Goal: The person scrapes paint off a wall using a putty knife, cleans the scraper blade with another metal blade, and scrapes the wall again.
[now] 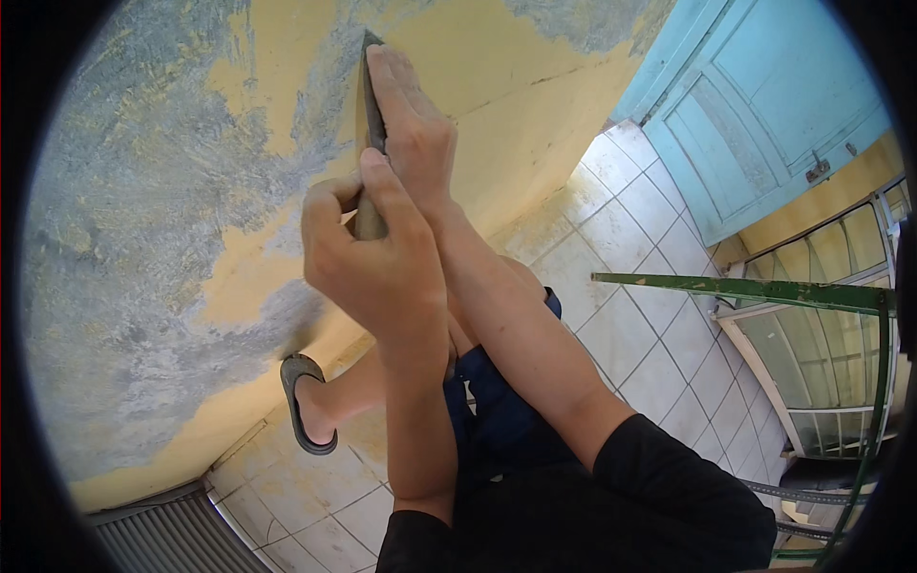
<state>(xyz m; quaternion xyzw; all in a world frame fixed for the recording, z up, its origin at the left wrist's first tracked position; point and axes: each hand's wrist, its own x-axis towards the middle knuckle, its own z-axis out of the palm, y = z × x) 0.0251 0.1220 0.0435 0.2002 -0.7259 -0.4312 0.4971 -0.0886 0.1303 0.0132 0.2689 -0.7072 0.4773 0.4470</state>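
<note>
A scraper or trowel with a dark metal blade is held against the wall, its pointed tip upward in the picture. My left hand is wrapped around its handle, the thumb laid toward the blade. Higher up, my right hand lies flat along the blade, fingers together and extended toward the tip. The blade shows almost edge-on, and my right hand hides part of it. Around the tool the wall is partly smooth yellow, partly rough mottled grey.
Yellow-stained white floor tiles run below the wall. A green metal bar juts in from the right. Beyond it are a light-blue door and glazed window frames. My sandalled foot is near the wall; a ribbed grey panel is lower left.
</note>
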